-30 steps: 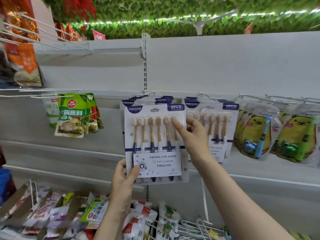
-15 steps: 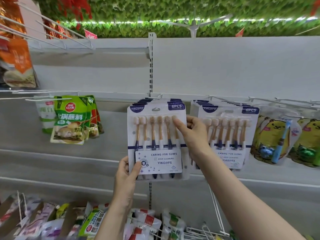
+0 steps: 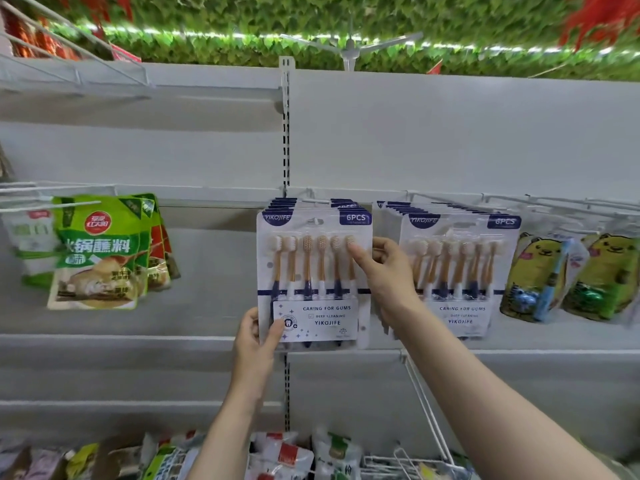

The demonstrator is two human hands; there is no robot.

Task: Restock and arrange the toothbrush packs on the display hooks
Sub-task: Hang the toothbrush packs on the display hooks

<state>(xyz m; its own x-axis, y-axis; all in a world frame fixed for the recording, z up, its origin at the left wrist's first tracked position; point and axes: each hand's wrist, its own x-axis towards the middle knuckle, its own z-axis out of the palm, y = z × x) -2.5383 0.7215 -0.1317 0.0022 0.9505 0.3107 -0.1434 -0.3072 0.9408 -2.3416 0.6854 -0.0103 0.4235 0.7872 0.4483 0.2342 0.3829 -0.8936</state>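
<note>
A white six-piece toothbrush pack (image 3: 313, 271) hangs frontmost on a display hook (image 3: 320, 201), with several like packs stacked behind it. My left hand (image 3: 258, 337) pinches its lower left corner, thumb on the label. My right hand (image 3: 384, 271) grips its right edge near the brush heads, thumb across the front. A second row of the same toothbrush packs (image 3: 457, 268) hangs on the hook to the right, partly behind my right wrist.
Yellow bear-print children's toothbrush packs (image 3: 540, 275) hang at the far right. Green sauce pouches (image 3: 100, 251) hang at the left on wire hooks. Mixed snack bags (image 3: 284, 455) and a wire rack (image 3: 408, 462) lie below. The white back panel (image 3: 450, 133) is behind everything.
The view has shifted left and up, so the packs sit further right in the frame. Both hands keep the same grip on the front pack.
</note>
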